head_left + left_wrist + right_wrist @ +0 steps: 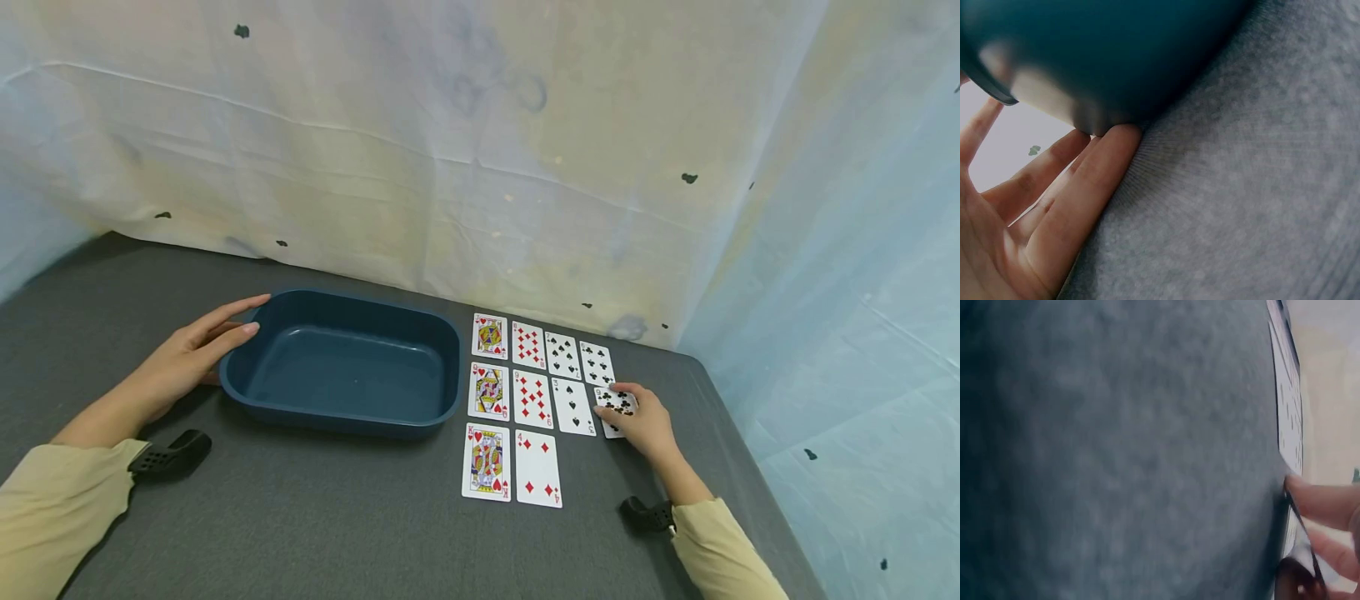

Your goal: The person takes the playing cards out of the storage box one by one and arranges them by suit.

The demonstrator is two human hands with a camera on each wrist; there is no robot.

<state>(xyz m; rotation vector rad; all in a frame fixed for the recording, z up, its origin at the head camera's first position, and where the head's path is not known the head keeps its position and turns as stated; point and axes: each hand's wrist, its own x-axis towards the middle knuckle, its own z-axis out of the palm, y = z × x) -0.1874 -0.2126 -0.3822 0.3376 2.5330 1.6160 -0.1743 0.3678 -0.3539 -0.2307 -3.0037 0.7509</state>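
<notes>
My left hand (176,362) rests at the left end of a dark blue rectangular basin (341,422). Thumb and index touch its rim; in the left wrist view, nearly straight fingers (1082,200) lie against the outer wall (1104,56). On the right, my right hand (648,422) pinches a club playing card, which looks like a nine (617,403), over the cloth. The right wrist view shows that card (1297,540) tilted at the fingertips. Just behind it lies another club card (597,364), and to its left a spade card (573,407).
More face-up cards lie in columns right of the basin: hearts court cards such as the king (487,462), diamonds such as the four (537,468), and a further spade card (562,356). Grey cloth (337,517) covers the table. A pale curtain (420,150) hangs behind it.
</notes>
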